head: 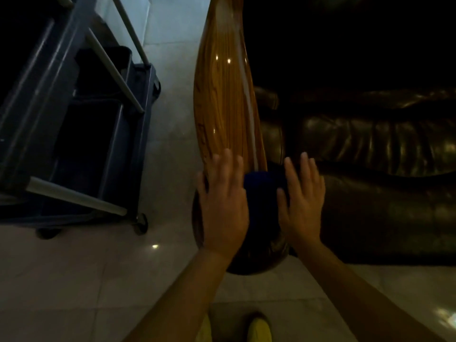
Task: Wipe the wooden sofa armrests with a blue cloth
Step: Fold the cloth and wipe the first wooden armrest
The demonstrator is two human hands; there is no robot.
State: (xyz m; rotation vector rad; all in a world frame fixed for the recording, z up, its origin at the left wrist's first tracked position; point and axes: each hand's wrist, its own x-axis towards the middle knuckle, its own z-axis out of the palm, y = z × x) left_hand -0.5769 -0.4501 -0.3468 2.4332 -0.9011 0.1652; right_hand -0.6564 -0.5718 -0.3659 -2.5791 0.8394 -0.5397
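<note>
A blue cloth (265,193) is pressed onto the near, rounded end of the glossy wooden armrest (223,95), between the two hands. The left hand (223,203) is laid flat with fingers spread, partly on the wood and partly on the cloth's left edge, while the right hand (302,203) is laid open over the cloth's right side, neither being closed around it. A dark leather sofa (370,149) is seen to the right and a dark blue cart (74,119) on the tiled floor (74,280) to the left.

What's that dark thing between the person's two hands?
In the head view, a blue cloth lies on the wooden armrest, between the left hand and right hand.
</note>
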